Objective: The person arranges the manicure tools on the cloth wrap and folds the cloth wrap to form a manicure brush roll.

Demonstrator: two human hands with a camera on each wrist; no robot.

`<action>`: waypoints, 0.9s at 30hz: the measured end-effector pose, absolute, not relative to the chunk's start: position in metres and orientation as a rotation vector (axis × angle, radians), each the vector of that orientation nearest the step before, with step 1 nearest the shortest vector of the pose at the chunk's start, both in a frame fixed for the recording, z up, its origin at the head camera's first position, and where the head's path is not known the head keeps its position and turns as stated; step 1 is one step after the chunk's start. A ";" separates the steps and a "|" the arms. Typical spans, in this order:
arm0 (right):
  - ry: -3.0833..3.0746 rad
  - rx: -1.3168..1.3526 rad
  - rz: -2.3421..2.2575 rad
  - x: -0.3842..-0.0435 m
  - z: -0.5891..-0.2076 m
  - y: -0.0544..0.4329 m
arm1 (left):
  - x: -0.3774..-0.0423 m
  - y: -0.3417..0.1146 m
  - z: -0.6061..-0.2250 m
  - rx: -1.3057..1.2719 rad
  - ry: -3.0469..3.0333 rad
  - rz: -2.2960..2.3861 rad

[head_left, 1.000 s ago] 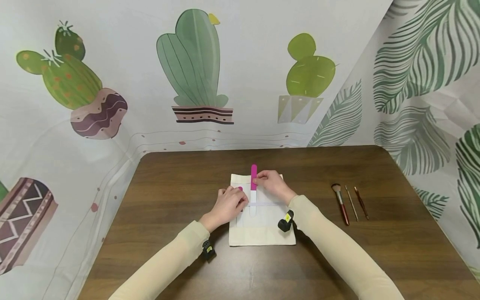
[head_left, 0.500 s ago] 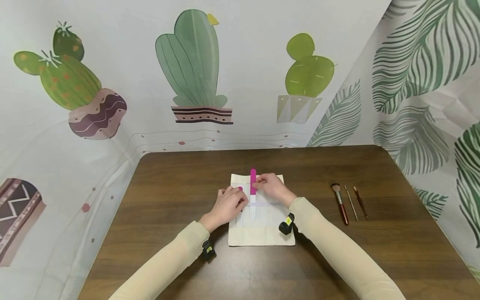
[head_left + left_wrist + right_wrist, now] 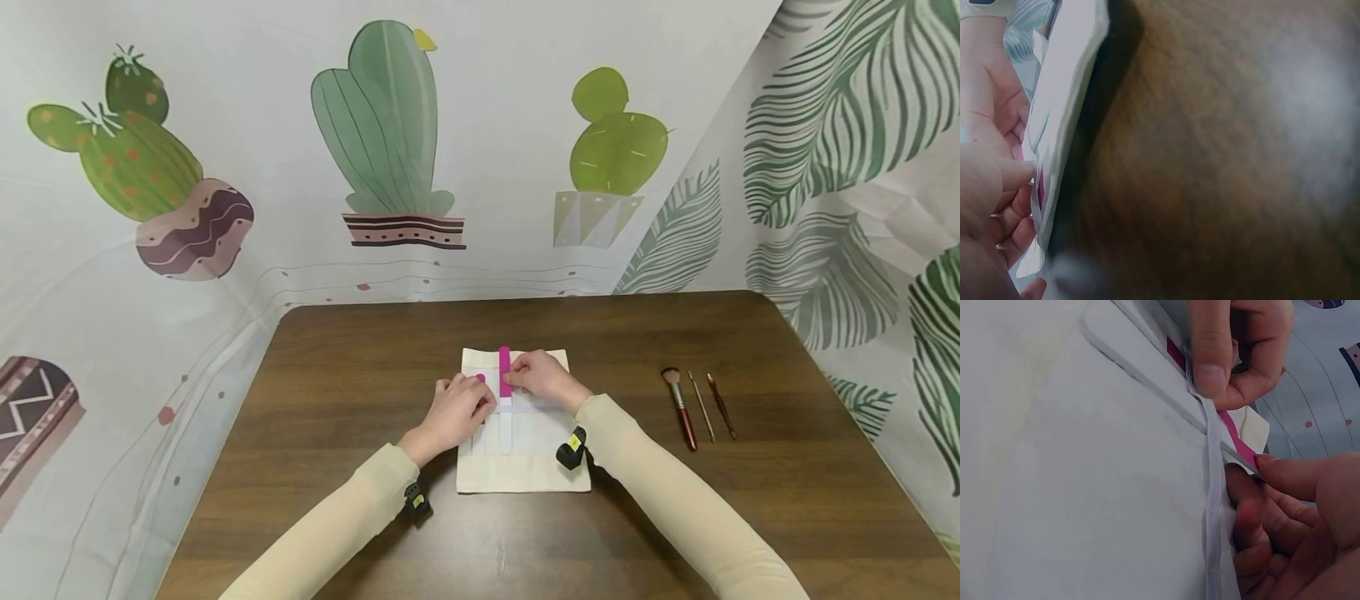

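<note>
A flat pink-and-white nail file [image 3: 505, 433] with rounded ends lies lengthwise over a cream cloth case [image 3: 525, 477]. My right hand [image 3: 546, 375] pinches its pink part from the right side. An elastic band [image 3: 1213, 481] runs across the case, and the file's white end passes under it in the right wrist view. My left hand [image 3: 453, 410] pinches the band beside the file, thumb on top. A second pink-tipped strip [image 3: 1175, 355] sits under the band next to the left hand, mostly hidden by its fingers.
To the right on the brown wooden table [image 3: 360, 350] lie a fluffy makeup brush [image 3: 682, 410], a thin metal stick [image 3: 702, 406] and a slim brown-handled tool [image 3: 722, 407]. A cactus-print cloth [image 3: 510, 150] hangs behind the table.
The nail file has slid toward me under the elastic band, its white end now lower on the case. My right hand followed slightly downward; the left hand has stayed in place.
</note>
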State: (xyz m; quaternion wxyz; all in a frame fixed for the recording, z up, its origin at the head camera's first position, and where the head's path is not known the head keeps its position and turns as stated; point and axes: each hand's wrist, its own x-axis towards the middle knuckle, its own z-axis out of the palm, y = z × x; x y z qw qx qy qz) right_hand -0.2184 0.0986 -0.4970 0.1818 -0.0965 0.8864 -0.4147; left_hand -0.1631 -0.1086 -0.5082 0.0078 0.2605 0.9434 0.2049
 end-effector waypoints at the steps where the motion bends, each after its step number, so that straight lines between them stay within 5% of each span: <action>1: 2.504 -0.274 -1.168 -0.219 -0.497 0.099 | -0.163 -0.109 -0.508 0.817 2.953 0.645; 27: 2.491 -0.355 -1.189 -0.214 -0.496 0.095 | -0.163 -0.107 -0.510 0.796 2.949 0.637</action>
